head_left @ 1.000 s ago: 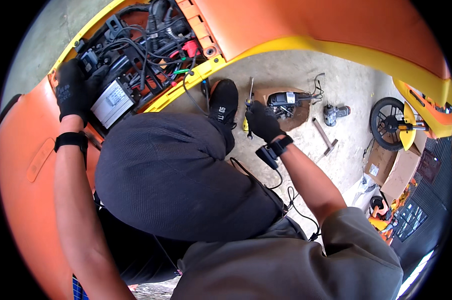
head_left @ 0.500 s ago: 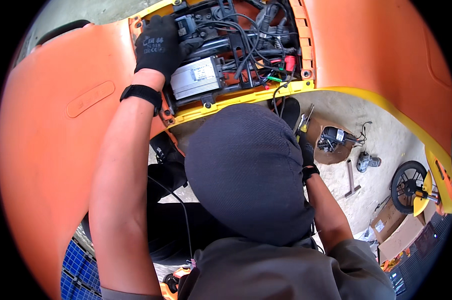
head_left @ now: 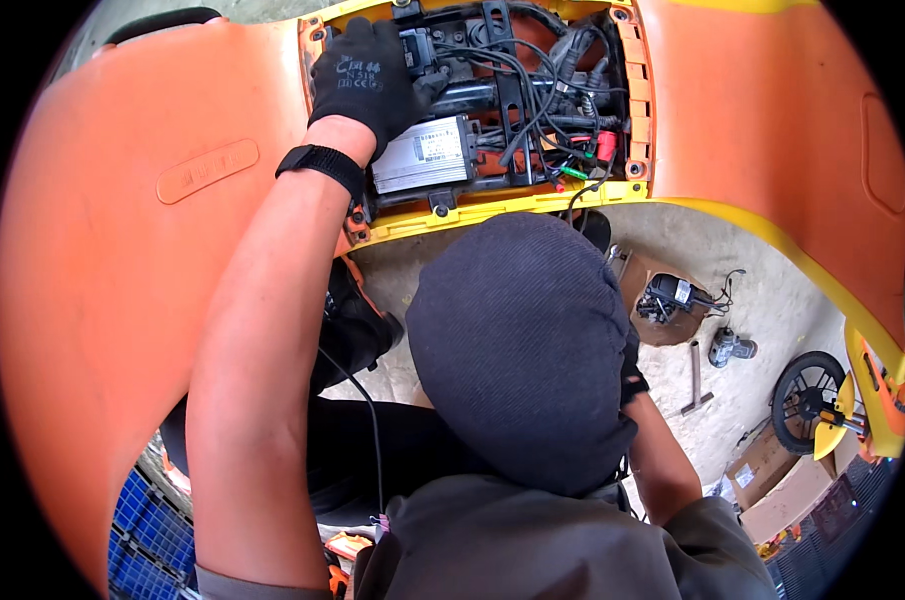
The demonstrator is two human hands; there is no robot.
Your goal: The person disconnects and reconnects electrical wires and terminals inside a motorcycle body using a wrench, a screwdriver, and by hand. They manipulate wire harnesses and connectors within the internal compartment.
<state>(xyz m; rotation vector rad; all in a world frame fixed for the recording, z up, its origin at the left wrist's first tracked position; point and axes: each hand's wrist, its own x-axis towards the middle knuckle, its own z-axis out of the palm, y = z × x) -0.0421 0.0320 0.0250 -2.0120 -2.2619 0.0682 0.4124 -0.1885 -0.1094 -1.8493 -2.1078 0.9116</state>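
Head view, looking down: a person in a grey top bends over an orange-and-yellow vehicle body point(head_left: 123, 200) with an uncovered bay full of electrical parts. The left hand point(head_left: 368, 78), in a black glove, lies back upward over the bay's left end. Its fingers are close together, pointing away from the person, and the thumb is spread off to the right, beside a small black module point(head_left: 419, 50). The fingertips' undersides are hidden, so it cannot be told whether they grasp anything.

Just below that hand, inside the bay, sits a silver finned box point(head_left: 423, 155) with a white label. To its right run black cables point(head_left: 538, 95), with a red connector point(head_left: 607, 146) near the bay's right end.

The right hand point(head_left: 631, 358) is mostly hidden behind the person's dark-clad knee point(head_left: 523, 350); only a sliver of black glove shows. How its fingers stand, and what they hold, cannot be told. Beyond the knee, a metal tool end point(head_left: 616, 260) peeks out. On the floor to the right are a black device point(head_left: 678, 292) on cardboard point(head_left: 673, 334), a T-shaped tool point(head_left: 697, 375) and a power drill point(head_left: 730, 348).
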